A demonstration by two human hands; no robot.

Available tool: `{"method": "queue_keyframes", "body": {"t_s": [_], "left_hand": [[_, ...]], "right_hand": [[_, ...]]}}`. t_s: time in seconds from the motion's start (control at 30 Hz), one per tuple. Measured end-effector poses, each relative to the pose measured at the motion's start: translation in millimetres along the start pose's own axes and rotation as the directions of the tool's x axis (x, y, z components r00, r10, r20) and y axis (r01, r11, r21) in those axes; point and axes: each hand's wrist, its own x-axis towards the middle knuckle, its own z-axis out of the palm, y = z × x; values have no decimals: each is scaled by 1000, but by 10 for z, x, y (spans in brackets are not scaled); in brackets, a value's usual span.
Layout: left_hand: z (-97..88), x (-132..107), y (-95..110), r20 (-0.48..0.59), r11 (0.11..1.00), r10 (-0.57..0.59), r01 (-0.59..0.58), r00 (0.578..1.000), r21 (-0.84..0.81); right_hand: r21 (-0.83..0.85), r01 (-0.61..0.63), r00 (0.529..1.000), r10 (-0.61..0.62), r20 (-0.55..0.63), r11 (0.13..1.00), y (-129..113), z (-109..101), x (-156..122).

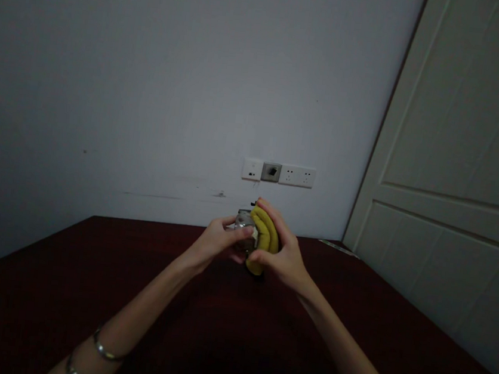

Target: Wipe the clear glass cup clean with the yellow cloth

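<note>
In the middle of the head view both my hands are close together above the dark red table. My right hand is closed around a yellow banana-shaped thing with two curved lobes and dark ends, fingers over its top and thumb at its lower left side. Right beside it, a small greyish, shiny object is gripped by my left hand, its thumb across the front. The two objects look pressed together; fingers hide part of both, and I cannot make out the grey one's kind.
A pale wall rises behind the table, with a row of sockets just above the hands. To the right stands a panelled white door. A thin flat strip lies at the table's far right edge.
</note>
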Motion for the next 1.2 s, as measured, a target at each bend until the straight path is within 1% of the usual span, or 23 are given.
{"method": "queue_keyframes", "body": {"t_s": [0.1, 0.2, 0.3, 0.37, 0.4, 0.43, 0.5, 0.57, 0.63, 0.77, 0.87, 0.93, 1.0, 1.07, 1.13, 1.17, 1.2], "left_hand": [[4, 0, 5, 23, 999, -24, 25, 999, -47], [0, -5, 1, 44, 999, -38, 39, 998, -29], [-47, -22, -13, 150, 1000, -10, 12, 989, -16], [-99, -43, -16, 234, 999, -25, 16, 972, 41], [-126, -54, -12, 257, 996, -46, 23, 965, 92], [-150, -65, -5, 257, 987, -66, 26, 964, 157], [-181, -79, 12, 186, 953, -62, 2, 981, 304], [-180, -76, 20, 93, 908, -4, -35, 996, 417], [-146, -56, 8, 33, 883, 60, -68, 998, 465], [-49, -7, -41, -25, 880, 181, -151, 983, 450], [-13, 1, -38, -35, 888, 198, -164, 980, 429], [-5, -8, -21, -45, 872, 213, -169, 976, 460], [-5, -18, -16, -48, 841, 244, -187, 969, 507], [-9, -20, -35, -16, 816, 282, -231, 959, 530], [-19, -16, -70, 29, 797, 317, -283, 948, 533], [-25, -14, -85, 45, 785, 337, -307, 941, 538], [-31, -14, -94, 59, 768, 359, -330, 932, 549]], "right_hand": [[-64, -22, 999, 24, 28, 998, -12, 21, -17], [-59, -68, 997, 69, 23, 996, -53, 34, -17], [-20, -120, 992, 121, 31, 993, -78, 11, -4], [53, -185, 983, 184, 11, 981, -66, -16, 9], [98, -223, 974, 225, -10, 970, -51, -28, 17], [141, -261, 963, 268, -32, 955, -31, -38, 25], [207, -321, 938, 340, -68, 924, 15, -42, 41], [245, -351, 920, 382, -90, 904, 58, -26, 50], [262, -357, 917, 390, -85, 897, 86, 7, 50], [242, -326, 936, 347, -49, 914, 109, 66, 34], [208, -298, 948, 315, -53, 932, 105, 62, 28], [177, -271, 956, 286, -60, 946, 85, 38, 28], [118, -200, 974, 210, -80, 973, 49, 11, 24], [22, -76, 993, 78, -86, 997, 4, -7, 14], [-65, 50, 997, -54, -63, 997, -32, -11, 3], [-85, 87, 994, -92, -57, 993, -42, -9, 1], [-85, 98, 992, -104, -70, 992, -44, -4, 2]]}}
